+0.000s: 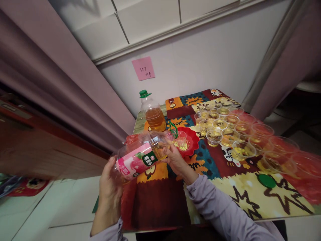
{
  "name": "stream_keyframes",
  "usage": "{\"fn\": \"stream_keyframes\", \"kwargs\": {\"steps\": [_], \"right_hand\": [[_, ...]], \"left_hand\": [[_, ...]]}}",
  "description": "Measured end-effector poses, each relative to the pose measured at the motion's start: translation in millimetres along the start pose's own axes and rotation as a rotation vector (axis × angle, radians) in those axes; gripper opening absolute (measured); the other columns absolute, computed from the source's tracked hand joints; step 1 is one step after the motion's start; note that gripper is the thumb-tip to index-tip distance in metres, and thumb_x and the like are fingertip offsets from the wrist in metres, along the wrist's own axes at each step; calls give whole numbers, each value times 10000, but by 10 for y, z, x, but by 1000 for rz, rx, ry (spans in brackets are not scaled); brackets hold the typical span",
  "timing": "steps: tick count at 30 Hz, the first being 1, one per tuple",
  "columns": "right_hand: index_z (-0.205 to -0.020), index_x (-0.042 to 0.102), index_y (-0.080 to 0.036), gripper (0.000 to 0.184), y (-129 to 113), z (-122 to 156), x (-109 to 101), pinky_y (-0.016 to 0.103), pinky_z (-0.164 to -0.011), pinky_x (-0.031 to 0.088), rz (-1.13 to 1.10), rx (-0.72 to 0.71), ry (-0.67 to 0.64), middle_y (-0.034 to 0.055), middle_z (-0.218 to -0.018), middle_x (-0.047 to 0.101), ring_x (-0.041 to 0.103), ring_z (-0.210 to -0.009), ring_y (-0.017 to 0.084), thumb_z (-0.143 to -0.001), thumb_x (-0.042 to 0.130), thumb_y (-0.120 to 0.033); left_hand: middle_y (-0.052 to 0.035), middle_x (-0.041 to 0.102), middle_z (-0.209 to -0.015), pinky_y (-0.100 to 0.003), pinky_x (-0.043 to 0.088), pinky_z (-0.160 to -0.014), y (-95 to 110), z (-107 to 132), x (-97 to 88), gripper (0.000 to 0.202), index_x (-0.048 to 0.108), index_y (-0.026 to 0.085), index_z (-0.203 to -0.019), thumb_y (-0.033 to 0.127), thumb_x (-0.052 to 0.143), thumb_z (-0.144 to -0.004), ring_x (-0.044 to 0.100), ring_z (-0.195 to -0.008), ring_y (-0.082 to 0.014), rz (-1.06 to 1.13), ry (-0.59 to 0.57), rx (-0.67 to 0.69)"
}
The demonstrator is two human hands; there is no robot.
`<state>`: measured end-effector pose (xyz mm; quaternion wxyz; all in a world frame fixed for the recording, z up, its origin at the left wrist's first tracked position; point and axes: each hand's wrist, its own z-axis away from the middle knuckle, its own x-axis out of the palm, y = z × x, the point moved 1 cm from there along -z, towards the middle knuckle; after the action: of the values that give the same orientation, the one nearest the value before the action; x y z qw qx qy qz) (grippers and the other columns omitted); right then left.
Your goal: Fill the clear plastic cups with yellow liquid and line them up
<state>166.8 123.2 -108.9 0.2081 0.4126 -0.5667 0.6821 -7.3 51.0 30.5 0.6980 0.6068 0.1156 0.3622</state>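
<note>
Head view: clear plastic bottle (141, 154) held nearly on its side, neck tipped toward a small clear cup (181, 138) sitting on a red plate (192, 143). Pink label with a green patch, amber liquid pooled toward the neck end. Green ring hangs at the mouth.

Left hand (109, 185) grasps the bottle's base end, fingers wrapped under it. Right hand (176, 160) grasps the neck end from below, just short of the cup.

Past the right-hand grip: rows of clear cups (227, 129) holding yellowish liquid, spread across the patterned tabletop (250, 187). A second bottle with green cap (151, 112) stands upright beyond the mouth of the tipped one. A loose green cap (266, 180) lies well right of the grip.

Hard to make out: whether liquid is flowing, since the bottle mouth blurs into the cup. Label print is unreadable. The cups at the right edge are smeared by lens stretch.
</note>
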Motion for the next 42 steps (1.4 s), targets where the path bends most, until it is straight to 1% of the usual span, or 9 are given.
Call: {"fn": "stream_keyframes", "kwargs": {"steps": [6,9,12,16,24,28,32,37,42], "right_hand": [[-1411,652,-336,769,-7,-5,11,294,-730,676,2,14,7,70,-1490,707,767,-1196,269,-748,990,-526],[-1438,638,-343,790,0,-3,2,294,-730,677,-1,11,12,72,-1537,679,759,-1217,273,-753,986,-522],[-1457,634,-345,789,-1,3,0,294,-731,676,4,13,13,72,-1525,682,752,-1224,271,-767,973,-526],[-1462,640,-355,803,-15,6,9,296,-744,678,-2,11,15,66,-1508,683,755,-1184,251,-756,982,-524],[-1410,657,-349,780,-18,8,11,303,-722,679,-1,17,42,66,-1509,680,750,-1184,265,-729,991,-533],[-1392,661,-338,757,-16,4,9,297,-733,677,-17,16,42,61,-1472,701,757,-1155,249,-735,988,-527],[-1378,653,-331,775,-27,3,12,290,-707,671,-22,27,38,64,-1445,717,770,-1108,241,-719,998,-545],[-1386,666,-340,744,-38,11,14,271,-707,661,-16,11,39,58,-1451,721,758,-1175,249,-742,985,-535],[-1400,655,-340,781,-37,8,16,288,-706,671,-38,28,45,68,-1511,698,769,-1164,264,-725,998,-535]], "left_hand": [[-39,828,-772,-265,582,-452,10,10,0,208,781,185,-952,281,793,-768,735,-532,-206,-6,17,2],[-33,831,-779,-266,614,-506,7,4,-7,170,788,187,-940,269,780,-792,745,-552,-198,9,0,12],[-45,839,-798,-254,622,-525,16,15,21,116,784,182,-886,247,782,-790,763,-584,-200,34,2,26],[-51,844,-810,-230,588,-475,41,53,79,64,772,183,-843,227,764,-798,760,-579,-194,40,30,23],[-38,823,-752,-263,606,-486,29,21,28,109,782,185,-896,250,773,-809,735,-522,-198,16,13,0],[-66,835,-788,-273,608,-480,33,28,36,120,784,186,-895,256,787,-797,757,-558,-221,25,6,-2],[-60,835,-795,-261,610,-494,32,32,48,90,778,200,-871,244,802,-796,755,-563,-210,42,-11,13],[-44,832,-783,-255,605,-486,22,27,54,72,779,211,-868,249,800,-811,747,-552,-200,38,3,11],[-50,842,-812,-245,600,-482,27,39,74,92,777,209,-886,254,794,-807,763,-577,-205,45,12,-3]]}}
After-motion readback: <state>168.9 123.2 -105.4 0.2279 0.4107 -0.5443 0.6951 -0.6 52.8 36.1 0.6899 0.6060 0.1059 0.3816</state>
